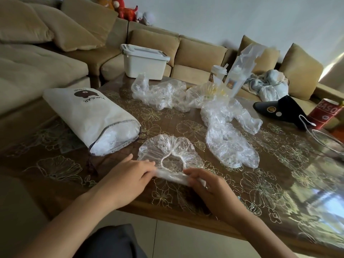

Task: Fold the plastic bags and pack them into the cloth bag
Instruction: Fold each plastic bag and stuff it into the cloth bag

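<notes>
A clear round plastic bag (pixel 168 151) with an elastic rim lies on the table near the front edge. Its near edge is rolled up. My left hand (pixel 128 172) pinches the left end of that roll, and my right hand (pixel 202 183) grips the right end with curled fingers. The white cloth bag (pixel 87 116) lies on its side to the left, its mouth open toward me with folded plastic showing inside. Several loose crumpled plastic bags (pixel 230 142) lie beyond and to the right of my hands, and more plastic bags (pixel 160 94) sit further back.
The brown table (pixel 260 185) has a glossy flower-patterned cover. A white lidded box (pixel 144 62) stands at the back, cups in plastic (pixel 232 75) beside it. A black object (pixel 284 110), a red can (pixel 325 113) and a white cord (pixel 307 125) sit at right. A sofa surrounds the table.
</notes>
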